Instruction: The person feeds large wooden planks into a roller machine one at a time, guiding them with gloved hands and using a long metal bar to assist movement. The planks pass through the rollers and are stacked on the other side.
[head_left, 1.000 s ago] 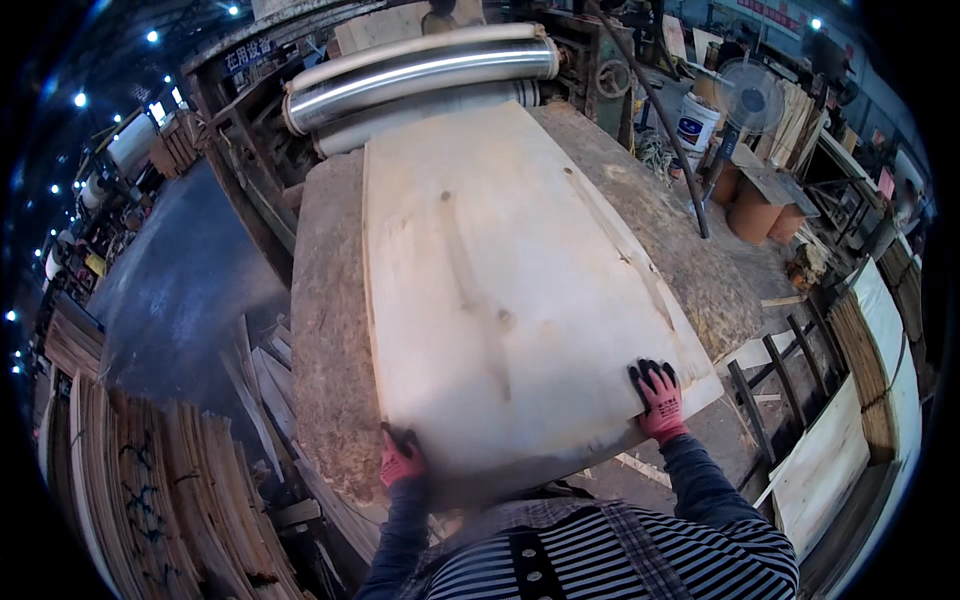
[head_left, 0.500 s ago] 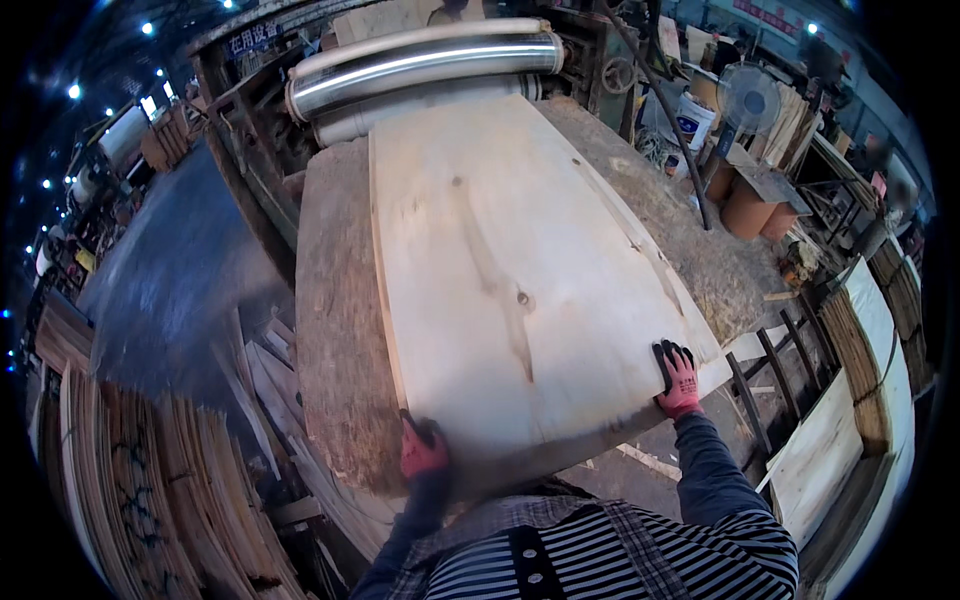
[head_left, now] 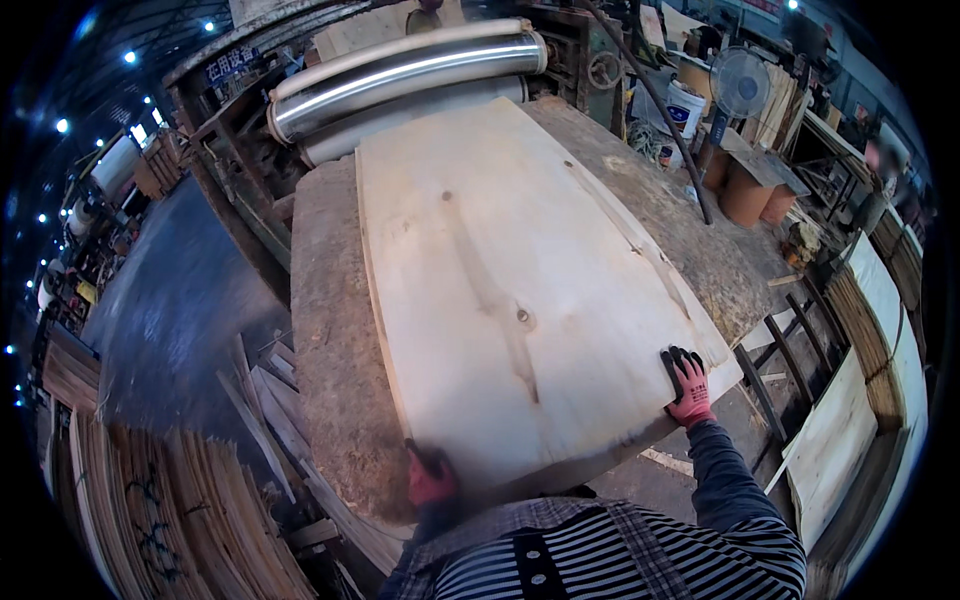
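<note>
A broad, pale wood veneer sheet (head_left: 520,290) with dark knots and brown streaks lies in front of me, its far end close to the rollers. It rests on other layers whose edges show along its left and right sides. My left hand (head_left: 430,478), in a pink and black glove, is closed at the near left corner, thumb side on top; its fingers are partly hidden and blurred. My right hand (head_left: 689,387), gloved the same way, lies on top near the right edge with fingers apart.
A machine with a shiny metal roller (head_left: 400,85) stands at the far end of a worn brown bed (head_left: 335,330). Stacked veneer (head_left: 185,500) stands at near left, more bundles (head_left: 865,330) at right. A fan (head_left: 741,82), a white bucket (head_left: 684,110) and a slanting bar (head_left: 655,105) are at far right.
The view has shifted slightly, so rollers and far objects sit further left and up in the picture. Both hands keep their places on the sheet.
</note>
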`<state>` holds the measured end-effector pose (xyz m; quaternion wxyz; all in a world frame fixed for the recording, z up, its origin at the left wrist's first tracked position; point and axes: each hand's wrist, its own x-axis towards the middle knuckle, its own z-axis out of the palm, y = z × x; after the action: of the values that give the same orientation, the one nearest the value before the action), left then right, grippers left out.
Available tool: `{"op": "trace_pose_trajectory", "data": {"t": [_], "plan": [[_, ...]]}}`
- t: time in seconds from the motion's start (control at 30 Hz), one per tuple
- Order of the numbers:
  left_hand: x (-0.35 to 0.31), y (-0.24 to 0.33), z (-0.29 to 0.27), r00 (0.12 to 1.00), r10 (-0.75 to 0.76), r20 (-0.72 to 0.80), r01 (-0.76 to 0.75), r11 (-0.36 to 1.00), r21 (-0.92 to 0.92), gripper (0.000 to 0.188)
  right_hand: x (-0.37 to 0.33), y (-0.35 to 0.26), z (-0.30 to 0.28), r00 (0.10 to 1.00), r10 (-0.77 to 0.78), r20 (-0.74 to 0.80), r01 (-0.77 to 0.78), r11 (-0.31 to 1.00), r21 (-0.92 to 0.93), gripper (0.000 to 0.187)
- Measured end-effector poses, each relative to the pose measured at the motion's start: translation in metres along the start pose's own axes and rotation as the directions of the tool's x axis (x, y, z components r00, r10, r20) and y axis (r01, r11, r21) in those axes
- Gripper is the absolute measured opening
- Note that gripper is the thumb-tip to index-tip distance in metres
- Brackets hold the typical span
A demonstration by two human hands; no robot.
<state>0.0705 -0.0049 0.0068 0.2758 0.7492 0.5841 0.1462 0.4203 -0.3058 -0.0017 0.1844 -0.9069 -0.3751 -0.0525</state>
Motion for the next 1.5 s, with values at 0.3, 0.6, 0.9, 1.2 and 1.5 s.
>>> {"op": "trace_pose_trajectory", "data": {"t": [0.3,0.6,0.9,1.2,1.5], "plan": [[0.003,-0.008,0.007,0.996,0.079,-0.035,-0.079,0.997,-0.016,0.069,0.0,0.005,0.003,0.999,-0.033,-0.027,0.033,0.999,-0.005,0.072],[0.003,0.001,0.001,1.0,0.024,-0.003,-0.024,0.999,0.036,0.065,-0.001,0.011,0.007,0.999,-0.031,-0.013,0.031,0.999,-0.023,0.073],[0.0,0.004,-0.002,1.0,0.011,0.003,-0.011,1.0,-0.002,0.066,-0.001,0.006,0.004,0.998,-0.047,-0.041,0.047,0.999,-0.001,0.072],[0.002,-0.001,0.003,1.0,0.019,-0.018,-0.018,0.999,0.037,0.064,-0.001,0.01,0.005,0.998,-0.055,-0.016,0.055,0.998,-0.026,0.077],[-0.002,0.006,-0.001,0.998,0.044,-0.033,-0.044,0.999,0.004,0.061,0.0,0.005,0.002,0.999,-0.032,-0.024,0.032,0.999,0.002,0.075]]}}
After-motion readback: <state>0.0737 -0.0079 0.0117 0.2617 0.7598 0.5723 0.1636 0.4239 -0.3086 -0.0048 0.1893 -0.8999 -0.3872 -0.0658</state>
